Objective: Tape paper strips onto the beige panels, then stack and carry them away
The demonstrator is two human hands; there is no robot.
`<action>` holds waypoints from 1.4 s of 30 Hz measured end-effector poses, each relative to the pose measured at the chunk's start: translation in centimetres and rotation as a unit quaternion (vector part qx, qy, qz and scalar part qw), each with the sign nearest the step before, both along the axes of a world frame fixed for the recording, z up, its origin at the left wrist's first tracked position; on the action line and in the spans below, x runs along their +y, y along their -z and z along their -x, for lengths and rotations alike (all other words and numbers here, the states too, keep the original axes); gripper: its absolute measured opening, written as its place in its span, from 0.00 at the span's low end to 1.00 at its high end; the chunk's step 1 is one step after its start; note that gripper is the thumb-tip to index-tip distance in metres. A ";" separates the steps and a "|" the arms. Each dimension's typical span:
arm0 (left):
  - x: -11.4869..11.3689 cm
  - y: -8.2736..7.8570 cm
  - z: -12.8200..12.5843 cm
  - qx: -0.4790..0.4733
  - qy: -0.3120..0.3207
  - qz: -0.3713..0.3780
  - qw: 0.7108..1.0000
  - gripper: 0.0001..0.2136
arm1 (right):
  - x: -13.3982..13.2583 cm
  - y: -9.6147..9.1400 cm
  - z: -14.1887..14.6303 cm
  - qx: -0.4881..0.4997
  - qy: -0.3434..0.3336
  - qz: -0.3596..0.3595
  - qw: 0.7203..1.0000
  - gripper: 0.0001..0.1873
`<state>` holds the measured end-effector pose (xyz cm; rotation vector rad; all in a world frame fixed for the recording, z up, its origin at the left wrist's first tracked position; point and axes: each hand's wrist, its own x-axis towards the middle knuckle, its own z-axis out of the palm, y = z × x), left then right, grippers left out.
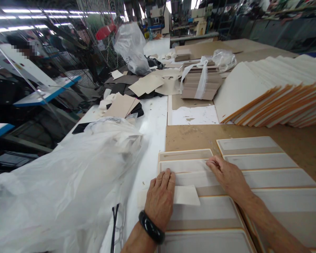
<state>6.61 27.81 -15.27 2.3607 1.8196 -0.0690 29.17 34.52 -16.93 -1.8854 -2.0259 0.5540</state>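
My left hand [162, 195], with a black bangle [151, 227] at the wrist, lies flat with fingers outstretched on overlapping pale panels edged in orange. A small cream rectangular piece [186, 195] lies partly beneath that hand. My right hand [230, 175] pinches the upper right corner of a pale orange-edged panel [184, 166]; the fingertips are close together there. More such panels [205, 211] overlap in a row below the hands. To the right of my right forearm is a second row of overlapping panels [274, 178].
A fanned stack of cream sheets with orange edges [268, 84] stands at right. Tied brown pieces [200, 84] lie farther back. Clear plastic sheeting [63, 182] covers the left side, beside black-framed glasses [116, 225]. Loose cream and dark pieces [146, 84] lie beyond, near a fan [105, 31].
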 end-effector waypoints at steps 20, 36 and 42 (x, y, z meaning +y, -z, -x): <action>-0.1 0.7 0.9 -0.018 -0.011 0.020 1.000 0.31 | 0.7 0.4 -0.2 0.105 0.040 0.026 0.993 0.14; 0.8 1.9 1.9 0.083 0.108 -0.201 0.970 0.31 | 1.1 1.0 0.1 0.168 0.120 0.004 0.978 0.15; 0.9 1.8 2.1 0.084 0.114 -0.194 0.971 0.31 | 1.4 1.8 0.1 0.136 0.107 -0.024 0.985 0.13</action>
